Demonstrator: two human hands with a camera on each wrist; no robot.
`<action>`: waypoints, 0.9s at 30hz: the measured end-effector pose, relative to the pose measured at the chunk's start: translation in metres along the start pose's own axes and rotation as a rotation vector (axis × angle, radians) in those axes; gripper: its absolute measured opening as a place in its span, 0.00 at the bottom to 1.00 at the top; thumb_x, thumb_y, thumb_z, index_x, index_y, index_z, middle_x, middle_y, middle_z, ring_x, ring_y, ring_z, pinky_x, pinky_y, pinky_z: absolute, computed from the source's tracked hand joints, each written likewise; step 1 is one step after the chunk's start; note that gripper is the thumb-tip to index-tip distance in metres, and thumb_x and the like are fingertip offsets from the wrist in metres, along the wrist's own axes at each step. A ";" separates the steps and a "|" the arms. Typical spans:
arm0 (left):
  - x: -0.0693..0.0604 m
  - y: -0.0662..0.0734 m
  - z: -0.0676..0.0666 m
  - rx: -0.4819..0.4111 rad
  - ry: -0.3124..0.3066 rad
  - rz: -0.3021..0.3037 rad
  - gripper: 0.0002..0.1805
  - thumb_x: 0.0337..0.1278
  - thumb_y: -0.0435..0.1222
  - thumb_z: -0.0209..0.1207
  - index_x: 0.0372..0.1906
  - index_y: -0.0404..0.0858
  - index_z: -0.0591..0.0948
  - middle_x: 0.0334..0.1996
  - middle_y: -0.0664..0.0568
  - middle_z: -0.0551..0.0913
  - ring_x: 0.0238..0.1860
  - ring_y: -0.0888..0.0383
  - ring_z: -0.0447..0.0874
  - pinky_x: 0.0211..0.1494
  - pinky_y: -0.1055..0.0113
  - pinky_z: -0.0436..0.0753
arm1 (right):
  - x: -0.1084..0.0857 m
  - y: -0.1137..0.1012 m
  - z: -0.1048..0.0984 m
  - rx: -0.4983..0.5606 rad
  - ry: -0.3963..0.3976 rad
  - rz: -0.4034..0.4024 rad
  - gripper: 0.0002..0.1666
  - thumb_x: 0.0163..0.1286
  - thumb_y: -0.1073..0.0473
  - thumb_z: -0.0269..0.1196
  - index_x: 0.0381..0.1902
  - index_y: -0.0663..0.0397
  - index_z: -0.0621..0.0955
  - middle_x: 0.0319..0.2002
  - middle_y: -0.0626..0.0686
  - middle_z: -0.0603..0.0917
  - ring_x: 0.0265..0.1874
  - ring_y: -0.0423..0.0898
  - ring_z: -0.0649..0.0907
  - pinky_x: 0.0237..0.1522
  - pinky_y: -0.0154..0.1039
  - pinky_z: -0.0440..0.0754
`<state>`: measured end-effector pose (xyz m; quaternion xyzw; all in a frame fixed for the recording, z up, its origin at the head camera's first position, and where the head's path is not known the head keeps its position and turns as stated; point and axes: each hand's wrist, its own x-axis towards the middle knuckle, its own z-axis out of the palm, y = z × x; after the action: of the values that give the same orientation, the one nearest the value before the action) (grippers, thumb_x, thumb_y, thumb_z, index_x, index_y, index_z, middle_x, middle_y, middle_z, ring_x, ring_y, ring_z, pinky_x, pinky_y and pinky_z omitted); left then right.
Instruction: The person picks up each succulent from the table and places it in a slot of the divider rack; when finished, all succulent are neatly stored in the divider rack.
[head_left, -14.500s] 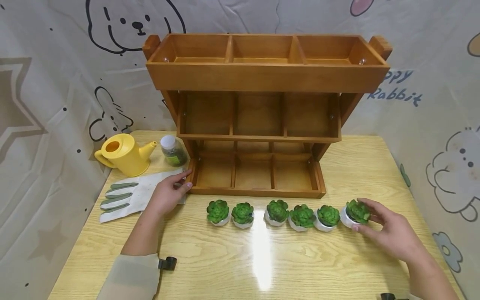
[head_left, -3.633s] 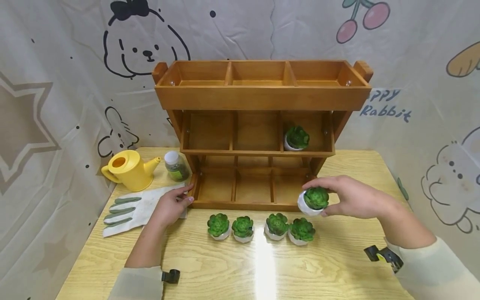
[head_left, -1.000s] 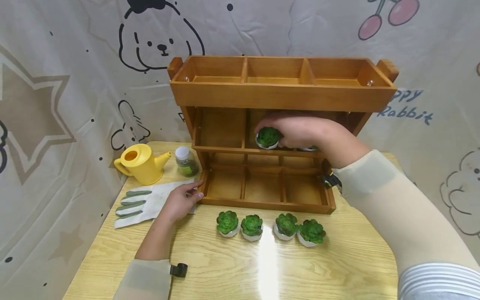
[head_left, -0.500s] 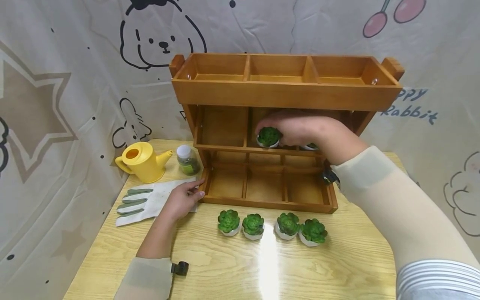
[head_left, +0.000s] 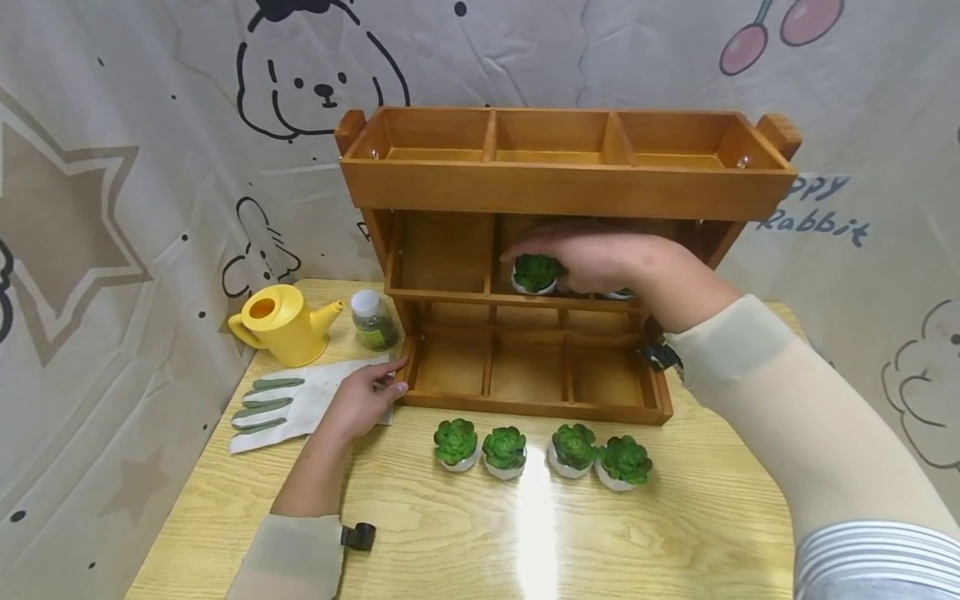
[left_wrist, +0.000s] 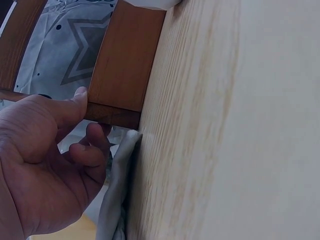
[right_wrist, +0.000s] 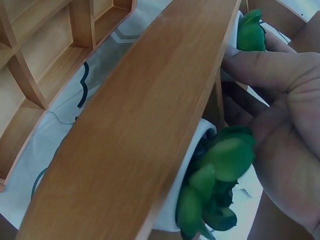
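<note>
A three-tier wooden shelf stands at the back of the table. My left hand pinches the lower left end of its bottom tray; in the left wrist view my thumb lies on the wood corner. My right hand is round a white-potted green succulent in the middle tier's centre compartment, thumb near the pot rim. A second succulent, mostly hidden by my right hand in the head view, sits in the compartment to the right. Several potted succulents stand in front of the shelf.
Left of the shelf are a yellow watering can, a jar with a white lid and a white and green glove. Patterned cloth hangs behind and beside the table.
Since the 3.6-second-old view, my right hand has carried a succulent from the right front up into the middle tier. Lately its index fingertip has shifted slightly left from the pot. My left hand stays put.
</note>
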<state>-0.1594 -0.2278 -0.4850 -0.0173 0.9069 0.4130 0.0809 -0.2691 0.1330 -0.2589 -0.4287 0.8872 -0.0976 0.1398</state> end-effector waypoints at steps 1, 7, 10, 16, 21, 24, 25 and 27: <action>0.000 0.000 0.000 0.001 0.000 0.001 0.26 0.73 0.41 0.63 0.73 0.50 0.77 0.50 0.48 0.83 0.52 0.50 0.81 0.50 0.54 0.80 | -0.001 0.000 0.000 0.007 -0.001 0.008 0.49 0.63 0.83 0.58 0.77 0.40 0.71 0.74 0.54 0.68 0.71 0.53 0.69 0.67 0.56 0.72; 0.000 0.000 0.001 -0.002 -0.008 0.006 0.27 0.74 0.41 0.63 0.74 0.49 0.76 0.51 0.47 0.83 0.53 0.49 0.81 0.52 0.53 0.80 | -0.005 -0.003 -0.002 0.009 0.018 -0.001 0.47 0.65 0.80 0.59 0.79 0.43 0.68 0.77 0.56 0.66 0.76 0.56 0.64 0.73 0.58 0.65; -0.001 0.000 0.001 -0.013 -0.010 0.003 0.27 0.74 0.40 0.62 0.74 0.49 0.76 0.52 0.46 0.83 0.54 0.48 0.80 0.52 0.52 0.80 | -0.008 -0.004 -0.002 0.012 0.035 -0.009 0.46 0.65 0.79 0.60 0.79 0.45 0.68 0.77 0.57 0.66 0.75 0.56 0.65 0.73 0.57 0.65; -0.003 0.001 0.000 -0.014 -0.007 -0.004 0.27 0.74 0.41 0.62 0.74 0.48 0.76 0.52 0.46 0.82 0.53 0.49 0.81 0.51 0.54 0.80 | -0.017 -0.007 -0.002 -0.010 0.092 -0.024 0.45 0.64 0.75 0.63 0.78 0.45 0.69 0.73 0.55 0.71 0.69 0.52 0.73 0.69 0.54 0.71; -0.002 0.002 0.000 -0.009 -0.006 0.008 0.27 0.73 0.41 0.63 0.74 0.47 0.76 0.50 0.45 0.83 0.51 0.49 0.82 0.48 0.56 0.79 | -0.029 -0.012 -0.001 -0.028 0.134 -0.012 0.45 0.66 0.71 0.68 0.78 0.39 0.69 0.70 0.50 0.76 0.59 0.50 0.80 0.62 0.52 0.77; -0.003 0.002 0.000 -0.014 -0.007 0.009 0.27 0.73 0.40 0.63 0.74 0.47 0.76 0.50 0.46 0.83 0.51 0.49 0.82 0.48 0.56 0.79 | -0.036 -0.014 0.001 -0.048 0.170 -0.041 0.45 0.66 0.68 0.71 0.77 0.40 0.70 0.69 0.50 0.77 0.62 0.50 0.80 0.65 0.51 0.76; -0.003 0.003 0.000 -0.016 -0.007 0.008 0.27 0.73 0.40 0.63 0.74 0.47 0.76 0.50 0.46 0.82 0.51 0.50 0.81 0.48 0.56 0.79 | -0.039 -0.014 0.002 -0.054 0.182 -0.056 0.45 0.65 0.68 0.72 0.77 0.41 0.70 0.70 0.50 0.76 0.63 0.50 0.79 0.66 0.51 0.75; -0.003 0.003 -0.001 -0.021 -0.007 0.005 0.27 0.73 0.40 0.63 0.74 0.48 0.76 0.50 0.46 0.82 0.51 0.49 0.81 0.48 0.56 0.79 | -0.044 -0.015 0.004 -0.061 0.199 -0.083 0.45 0.65 0.67 0.73 0.77 0.44 0.70 0.71 0.52 0.75 0.67 0.51 0.76 0.69 0.51 0.72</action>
<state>-0.1569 -0.2262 -0.4818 -0.0142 0.9024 0.4226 0.0829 -0.2307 0.1579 -0.2514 -0.4572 0.8808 -0.1183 0.0339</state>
